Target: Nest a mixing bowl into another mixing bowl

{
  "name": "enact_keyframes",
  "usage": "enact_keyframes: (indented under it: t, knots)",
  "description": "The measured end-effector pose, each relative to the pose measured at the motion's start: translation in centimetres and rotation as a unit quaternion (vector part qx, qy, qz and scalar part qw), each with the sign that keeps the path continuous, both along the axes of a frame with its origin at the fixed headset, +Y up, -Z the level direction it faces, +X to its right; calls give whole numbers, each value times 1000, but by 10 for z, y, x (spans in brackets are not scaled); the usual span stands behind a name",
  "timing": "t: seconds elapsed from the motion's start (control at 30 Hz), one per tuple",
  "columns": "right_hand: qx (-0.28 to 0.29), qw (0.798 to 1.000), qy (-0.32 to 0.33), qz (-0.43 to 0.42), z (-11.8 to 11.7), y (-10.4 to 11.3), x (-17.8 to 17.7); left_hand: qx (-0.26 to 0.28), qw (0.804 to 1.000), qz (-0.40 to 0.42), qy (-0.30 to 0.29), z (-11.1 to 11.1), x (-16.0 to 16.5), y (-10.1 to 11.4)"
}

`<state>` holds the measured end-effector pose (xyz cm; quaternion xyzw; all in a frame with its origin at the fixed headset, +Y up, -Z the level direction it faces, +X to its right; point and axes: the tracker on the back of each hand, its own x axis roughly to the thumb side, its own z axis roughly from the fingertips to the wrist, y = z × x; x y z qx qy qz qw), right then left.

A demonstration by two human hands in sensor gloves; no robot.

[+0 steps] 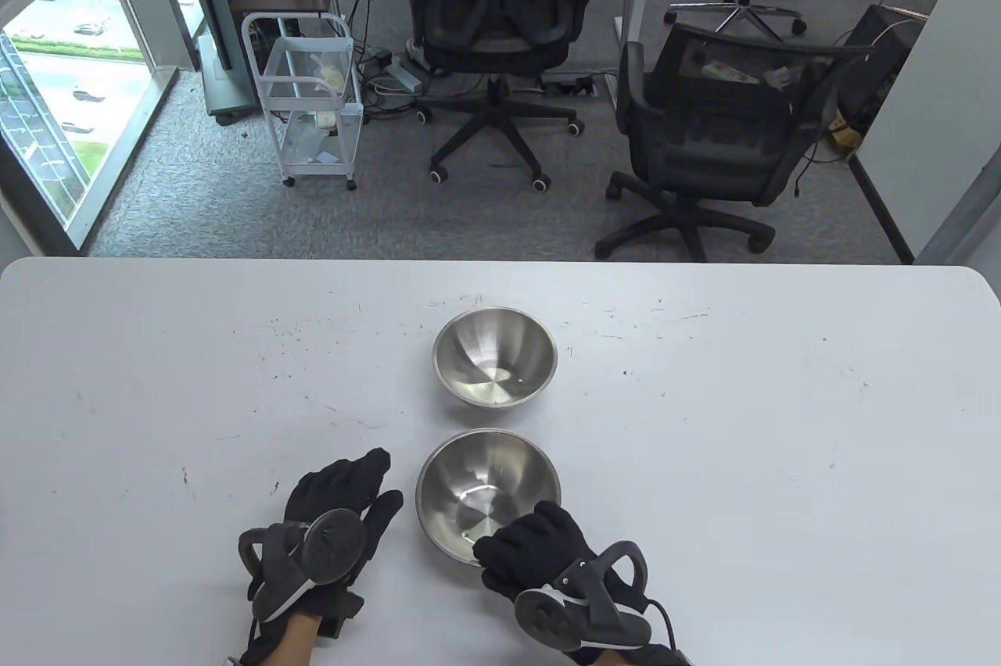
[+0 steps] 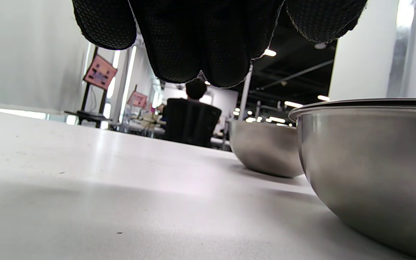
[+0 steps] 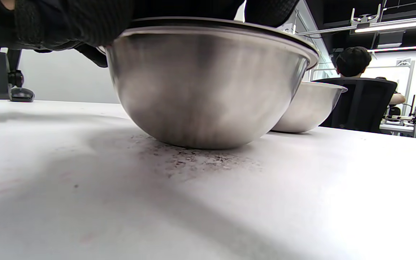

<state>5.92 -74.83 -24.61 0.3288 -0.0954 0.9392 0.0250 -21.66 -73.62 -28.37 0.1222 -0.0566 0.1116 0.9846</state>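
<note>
Two steel mixing bowls stand upright on the white table [image 1: 743, 416], one behind the other. The near bowl [image 1: 481, 482] also shows in the right wrist view [image 3: 208, 86] and the left wrist view [image 2: 374, 162]. The far bowl [image 1: 495, 355] stands apart behind it, seen too in the left wrist view [image 2: 265, 148] and the right wrist view [image 3: 307, 108]. My right hand [image 1: 539, 549] grips the near bowl's front rim, fingers curled over its edge; the bowl rests on the table. My left hand [image 1: 336, 517] lies flat on the table just left of that bowl, fingers spread, holding nothing.
Beyond the table's far edge stand two black office chairs [image 1: 704, 127] and a white wire cart [image 1: 313, 103] on grey carpet. A window [image 1: 55, 87] is at the left. Bare table surface lies to both sides of the bowls.
</note>
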Motion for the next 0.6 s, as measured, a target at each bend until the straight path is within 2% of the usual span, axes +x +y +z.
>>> enact_keyframes:
  t: [0.17, 0.33, 0.6]
  knots:
    - [12, 1000, -6, -24, 1, 7, 11, -18, 999, 23, 17, -9, -7, -1]
    - [18, 997, -50, -58, -7, 15, 43, -43, 998, 43, 22, -20, -7, 1]
    - [-4, 985, -137, -103, -28, 15, 98, -32, 999, -42, 12, -47, 9, 15]
